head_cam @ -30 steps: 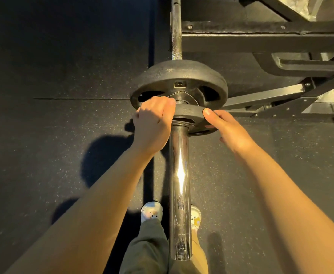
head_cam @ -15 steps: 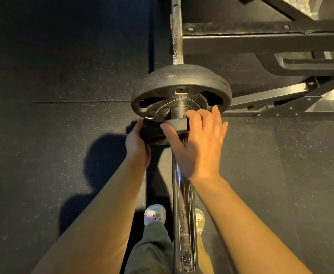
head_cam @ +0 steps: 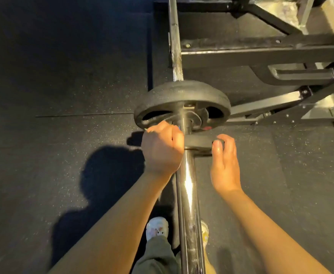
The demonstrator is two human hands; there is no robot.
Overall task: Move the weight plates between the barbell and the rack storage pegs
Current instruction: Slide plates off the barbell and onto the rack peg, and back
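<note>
Since half a second ago you're re-gripping: left hand (head_cam: 163,148) and right hand (head_cam: 224,155) are clasping the small plate (head_cam: 198,142) on opposite rims, sleeve (head_cam: 188,186) running toward frame bottom.

Black weight plates (head_cam: 182,99) ride a chrome barbell sleeve (head_cam: 188,194) that mirrors a white glare; at 12 o'clock the shaft (head_cam: 175,46) runs dull grey, at 9 o'clock black flooring (head_cam: 63,86) carries pale speckles, at 6 o'clock white patterned shoes (head_cam: 157,227) meet olive trousers (head_cam: 158,256)
</note>
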